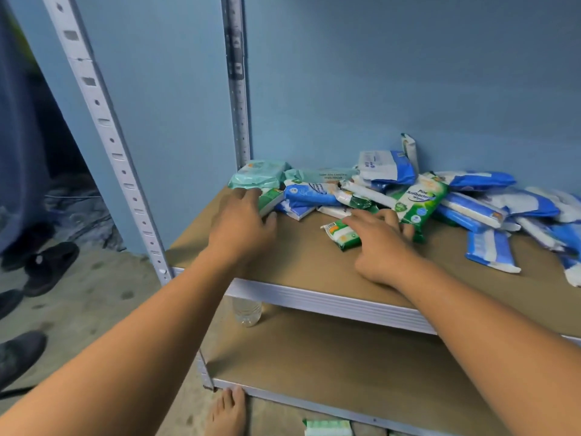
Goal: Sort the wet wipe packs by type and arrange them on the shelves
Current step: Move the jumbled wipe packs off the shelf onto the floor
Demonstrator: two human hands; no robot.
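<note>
Small green pack point(342, 236) lies flat on upper shelf point(308, 256) under right hand point(382, 247). Long axis runs crosswise, left end slightly farther away. Right hand spread, fingers straight, resting on pack, gripping nothing. Large green pack point(416, 199) just beyond its fingertips, long axis angled away to right. Left hand point(242, 223) half-curled, fingers against green-white pack point(270, 199), thumb apart; grip cannot be told. Teal pack point(259, 177) just beyond. Blue packs point(490, 212) heaped right of right hand.
</note>
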